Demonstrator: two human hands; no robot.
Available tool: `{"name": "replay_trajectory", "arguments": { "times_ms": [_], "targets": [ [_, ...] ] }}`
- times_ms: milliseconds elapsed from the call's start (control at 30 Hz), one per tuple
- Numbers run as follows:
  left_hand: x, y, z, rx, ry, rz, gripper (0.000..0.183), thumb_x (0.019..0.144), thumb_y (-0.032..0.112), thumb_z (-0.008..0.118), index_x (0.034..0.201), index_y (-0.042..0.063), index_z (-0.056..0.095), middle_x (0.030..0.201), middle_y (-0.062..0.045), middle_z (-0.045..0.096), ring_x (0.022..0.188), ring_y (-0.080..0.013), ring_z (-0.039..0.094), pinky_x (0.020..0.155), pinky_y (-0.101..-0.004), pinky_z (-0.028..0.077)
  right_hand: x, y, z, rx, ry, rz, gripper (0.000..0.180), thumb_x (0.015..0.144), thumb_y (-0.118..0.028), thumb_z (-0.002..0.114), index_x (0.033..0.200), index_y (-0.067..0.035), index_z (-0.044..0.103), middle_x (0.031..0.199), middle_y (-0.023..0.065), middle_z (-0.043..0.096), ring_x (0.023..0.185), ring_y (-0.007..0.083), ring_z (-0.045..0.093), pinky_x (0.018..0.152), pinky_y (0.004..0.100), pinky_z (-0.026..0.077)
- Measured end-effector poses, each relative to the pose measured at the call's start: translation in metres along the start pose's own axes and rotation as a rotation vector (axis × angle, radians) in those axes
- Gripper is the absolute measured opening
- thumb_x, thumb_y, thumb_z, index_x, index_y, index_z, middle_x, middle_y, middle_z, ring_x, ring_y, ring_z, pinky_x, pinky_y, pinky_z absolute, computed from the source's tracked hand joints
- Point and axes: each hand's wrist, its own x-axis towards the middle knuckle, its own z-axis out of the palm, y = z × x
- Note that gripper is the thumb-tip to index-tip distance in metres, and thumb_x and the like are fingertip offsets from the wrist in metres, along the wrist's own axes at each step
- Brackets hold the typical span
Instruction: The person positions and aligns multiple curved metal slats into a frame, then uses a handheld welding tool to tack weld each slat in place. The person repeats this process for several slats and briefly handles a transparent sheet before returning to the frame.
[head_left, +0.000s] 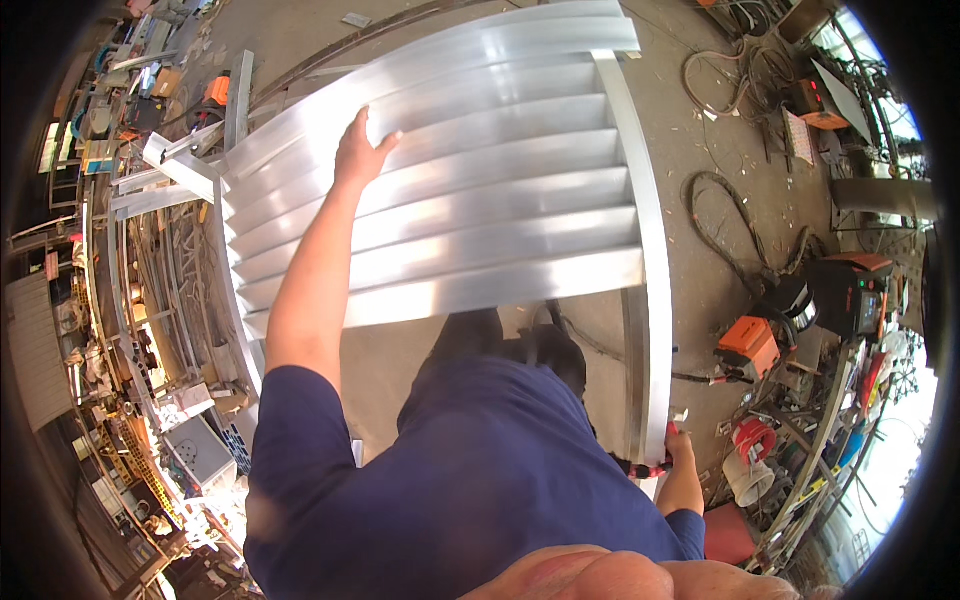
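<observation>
A large slatted panel of bright bare metal (495, 157) lies before me, its long slats running across between two side rails. My left hand (361, 154) reaches over the far slats with fingers spread and nothing in it; whether it touches the metal I cannot tell. Low on the right, my right hand (679, 444) is beside the outer edge of the right rail (654, 300), closed around a red-and-black tool (646, 471). The rail and my fingers partly hide that tool, so its kind cannot be told.
On the right floor stand an orange-and-black machine (851, 296), an orange unit (748, 346), coiled cables (731, 214) and a white bucket (748, 480). Racks of metal stock (176, 292) and a grey box (199, 450) are at the left. My legs are under the panel's near edge.
</observation>
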Motion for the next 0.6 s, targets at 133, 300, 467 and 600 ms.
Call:
{"name": "replay_trajectory", "arguments": {
  "times_ms": [133, 300, 467, 600],
  "targets": [
    [0.118, -0.031, -0.017, 0.126, -0.063, -0.003, 0.106, 0.087, 0.057, 0.080, 0.163, 0.002, 0.031, 0.162, -0.024, 0.043, 0.150, -0.0390, 0.042, 0.123, -0.0472, 0.038, -0.038, -0.003, 0.001, 0.080, 0.083, 0.097, 0.042, 0.091, -0.027, 0.065, 0.122, 0.001, 0.070, 0.103, 0.0233, 0.075, 0.091, 0.0349, 0.077, 0.071, 0.0415, 0.061],
    [0.204, -0.073, -0.015, 0.360, -0.341, 0.007, 0.123, 0.074, 0.063, 0.086, 0.167, 0.009, 0.026, 0.167, -0.018, 0.039, 0.155, -0.0353, 0.036, 0.127, -0.0497, 0.030, -0.053, 0.003, 0.013, -0.588, 0.124, -0.061, 0.062, 0.086, -0.026, 0.065, 0.139, 0.006, 0.060, 0.126, 0.0297, 0.070, 0.115, 0.0413, 0.071, 0.097, 0.0461, 0.056],
    [0.240, -0.098, -0.014, 0.217, -0.588, 0.075, 0.114, 0.070, 0.059, 0.088, 0.162, 0.013, 0.040, 0.164, -0.018, 0.044, 0.151, -0.0357, 0.043, 0.124, -0.0499, 0.035, -0.083, -0.037, 0.009, 0.099, 0.349, 0.084, 0.062, 0.089, -0.027, 0.064, 0.142, 0.004, 0.058, 0.138, 0.0271, 0.066, 0.130, 0.0428, 0.063, 0.109, 0.0473, 0.049],
    [0.225, -0.101, -0.014, 0.196, -0.431, 0.180, 0.099, 0.071, 0.055, 0.089, 0.152, 0.013, 0.052, 0.153, -0.015, 0.055, 0.139, -0.0350, 0.055, 0.117, -0.0484, 0.043, -0.088, -0.084, 0.001, 0.030, 0.392, 0.037, 0.067, 0.090, -0.030, 0.065, 0.146, 0.004, 0.055, 0.141, 0.0274, 0.064, 0.132, 0.0411, 0.061, 0.111, 0.0459, 0.047]
  ]
}}
